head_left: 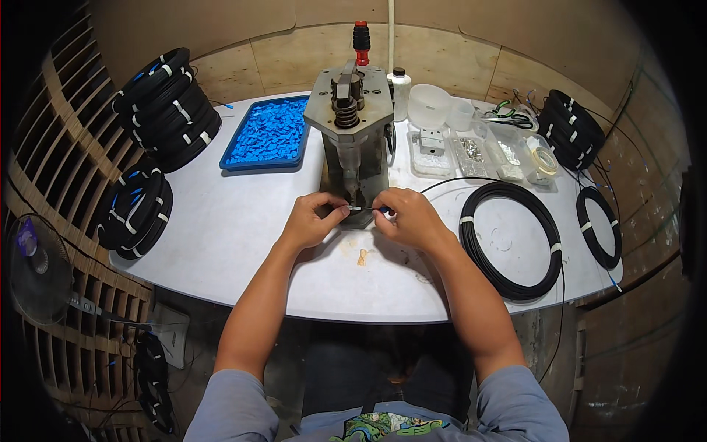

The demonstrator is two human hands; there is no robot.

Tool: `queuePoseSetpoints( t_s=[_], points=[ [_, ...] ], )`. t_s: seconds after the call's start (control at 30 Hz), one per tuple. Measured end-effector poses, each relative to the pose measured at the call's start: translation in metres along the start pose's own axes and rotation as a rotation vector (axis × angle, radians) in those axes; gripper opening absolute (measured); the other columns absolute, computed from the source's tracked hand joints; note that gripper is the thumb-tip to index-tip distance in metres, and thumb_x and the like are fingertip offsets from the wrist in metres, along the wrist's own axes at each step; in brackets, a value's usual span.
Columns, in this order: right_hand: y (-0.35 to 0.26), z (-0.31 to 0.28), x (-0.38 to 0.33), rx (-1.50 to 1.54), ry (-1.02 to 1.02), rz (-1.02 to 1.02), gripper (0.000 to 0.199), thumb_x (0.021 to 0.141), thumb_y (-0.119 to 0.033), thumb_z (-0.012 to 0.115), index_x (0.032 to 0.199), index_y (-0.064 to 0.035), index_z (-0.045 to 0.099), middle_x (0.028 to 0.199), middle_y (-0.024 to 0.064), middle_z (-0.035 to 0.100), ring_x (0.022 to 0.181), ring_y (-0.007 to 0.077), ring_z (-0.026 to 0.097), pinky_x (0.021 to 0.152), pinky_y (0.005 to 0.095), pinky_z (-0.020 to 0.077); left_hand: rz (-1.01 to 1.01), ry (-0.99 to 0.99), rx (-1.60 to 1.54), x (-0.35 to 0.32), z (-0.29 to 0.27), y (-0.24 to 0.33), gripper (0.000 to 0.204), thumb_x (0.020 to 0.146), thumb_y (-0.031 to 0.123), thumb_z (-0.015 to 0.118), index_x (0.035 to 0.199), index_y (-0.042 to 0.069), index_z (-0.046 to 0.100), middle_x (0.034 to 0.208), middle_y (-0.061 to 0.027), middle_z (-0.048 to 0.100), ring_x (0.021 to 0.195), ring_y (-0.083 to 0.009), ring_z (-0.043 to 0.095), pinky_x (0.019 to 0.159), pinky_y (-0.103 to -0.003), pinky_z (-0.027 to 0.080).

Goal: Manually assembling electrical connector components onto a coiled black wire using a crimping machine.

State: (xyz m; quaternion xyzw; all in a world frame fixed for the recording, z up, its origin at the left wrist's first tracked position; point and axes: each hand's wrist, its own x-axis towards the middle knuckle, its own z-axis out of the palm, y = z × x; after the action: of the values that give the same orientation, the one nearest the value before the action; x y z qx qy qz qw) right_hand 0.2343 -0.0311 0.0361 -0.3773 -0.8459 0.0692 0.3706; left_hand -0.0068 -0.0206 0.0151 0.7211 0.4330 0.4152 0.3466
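At the foot of a grey metal bench press (350, 121), my two hands meet just in front of its lower opening. My left hand (315, 221) is closed, thumb and forefinger pinching a small silvery connector piece (355, 208). My right hand (409, 215) pinches the end of a black cable (460, 180), with something small and dark blue at the fingers. That cable arcs back toward a large coil of black cable (519, 287) tied with white bands, lying right of my right forearm. The exact join between connector and cable is too small to make out.
Left of the press lies a blue tray (261, 168) full of small blue pieces. Stacked cable coils (166, 110) stand far left, more (573, 129) at the right. Behind my right hand are clear boxes of small parts (471, 156) and a white bottle (400, 96).
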Motion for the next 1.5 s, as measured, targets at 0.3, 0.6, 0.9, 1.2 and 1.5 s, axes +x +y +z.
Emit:
queuePoseSetpoints(
  t_s=[0.3,0.6,0.9,1.2,1.5],
  points=[
    [0.001,-0.002,0.000,-0.024,0.016,-0.010,0.011,0.076,-0.013,0.070,0.085,-0.0069,0.065,0.081,0.0109,0.067,0.074,0.0321,0.066,0.070,0.0409,0.0545,0.125,0.069,0.064,0.000,0.003,-0.002,0.018,0.084,0.016,0.077,0.095,0.001,0.075,0.084,-0.0103,0.071,0.075,-0.0146,0.066,0.070,-0.028,0.052],
    [-0.001,-0.002,0.004,-0.026,0.118,-0.058,0.011,0.080,-0.009,0.072,0.088,-0.0064,0.067,0.083,0.0103,0.066,0.082,0.0309,0.065,0.077,0.0404,0.0511,0.470,0.203,0.193,-0.001,0.004,0.009,0.012,0.080,0.010,0.077,0.088,0.002,0.073,0.083,-0.0101,0.069,0.082,-0.0224,0.066,0.075,-0.032,0.051],
    [0.001,-0.008,0.002,0.099,-0.015,-0.020,0.012,0.080,-0.009,0.072,0.092,-0.0063,0.071,0.084,0.0103,0.068,0.085,0.0302,0.064,0.078,0.0396,0.0507,0.447,0.227,0.088,-0.007,0.010,0.017,0.015,0.081,0.001,0.076,0.095,0.003,0.072,0.080,-0.0090,0.069,0.073,-0.0207,0.065,0.066,-0.029,0.051],
    [-0.005,-0.015,0.003,0.168,-0.104,-0.015,0.013,0.085,-0.014,0.069,0.092,-0.0035,0.070,0.085,0.0127,0.067,0.086,0.0319,0.062,0.081,0.0412,0.0492,0.460,0.230,0.146,-0.006,0.009,0.013,0.013,0.081,0.006,0.079,0.091,0.003,0.073,0.079,-0.0079,0.069,0.071,-0.0193,0.064,0.064,-0.030,0.050],
    [-0.006,-0.014,0.004,0.292,-0.162,0.151,0.018,0.088,-0.016,0.064,0.093,0.0007,0.068,0.084,0.0152,0.065,0.078,0.0290,0.062,0.072,0.0379,0.0491,0.425,0.217,0.131,-0.006,0.009,0.015,0.013,0.082,0.007,0.079,0.093,0.003,0.073,0.077,-0.0080,0.068,0.068,-0.0191,0.063,0.061,-0.029,0.048]
  ],
)
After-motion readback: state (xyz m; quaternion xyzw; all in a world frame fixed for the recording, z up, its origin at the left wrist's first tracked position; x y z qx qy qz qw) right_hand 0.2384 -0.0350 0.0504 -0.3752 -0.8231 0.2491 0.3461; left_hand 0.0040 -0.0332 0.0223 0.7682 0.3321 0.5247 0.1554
